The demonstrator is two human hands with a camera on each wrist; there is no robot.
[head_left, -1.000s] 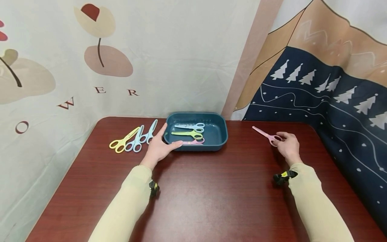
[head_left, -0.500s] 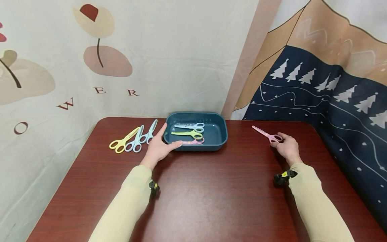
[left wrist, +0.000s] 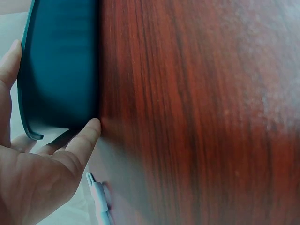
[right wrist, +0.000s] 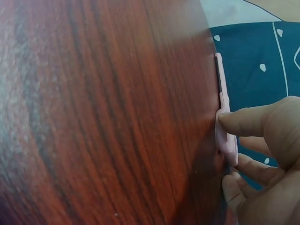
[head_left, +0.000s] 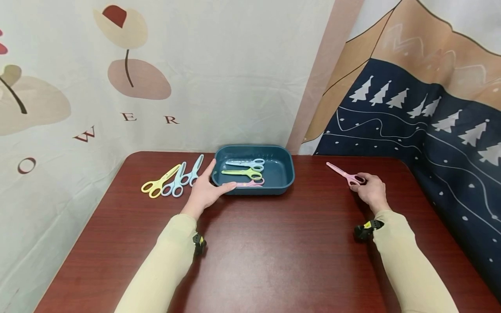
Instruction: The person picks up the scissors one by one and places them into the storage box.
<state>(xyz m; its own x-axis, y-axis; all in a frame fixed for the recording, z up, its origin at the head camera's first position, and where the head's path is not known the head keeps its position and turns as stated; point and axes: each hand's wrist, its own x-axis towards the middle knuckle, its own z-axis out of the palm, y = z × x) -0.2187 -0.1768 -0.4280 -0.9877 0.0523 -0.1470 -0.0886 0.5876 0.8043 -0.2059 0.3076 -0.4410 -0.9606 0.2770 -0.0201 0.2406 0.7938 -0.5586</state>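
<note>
In the head view, my left hand holds the near left corner of a dark teal plastic bin, thumb over its front rim. The left wrist view shows the bin's wall with fingers around it. Inside lie blue scissors, green scissors and pink scissors, the last partly behind the front wall. Off to the right, my right hand pinches the handles of another pair of pink scissors, which lie at table height. Thumb and fingers meet those handles in the right wrist view.
Yellow scissors and two light blue pairs lie left of the bin on the dark red wooden table. Behind stand a pale printed curtain and a navy tree-patterned cloth at the right.
My right fingers have shifted slightly at the pink scissors' handles. The scissors have barely moved. My left hand and the bin stay where they were.
</note>
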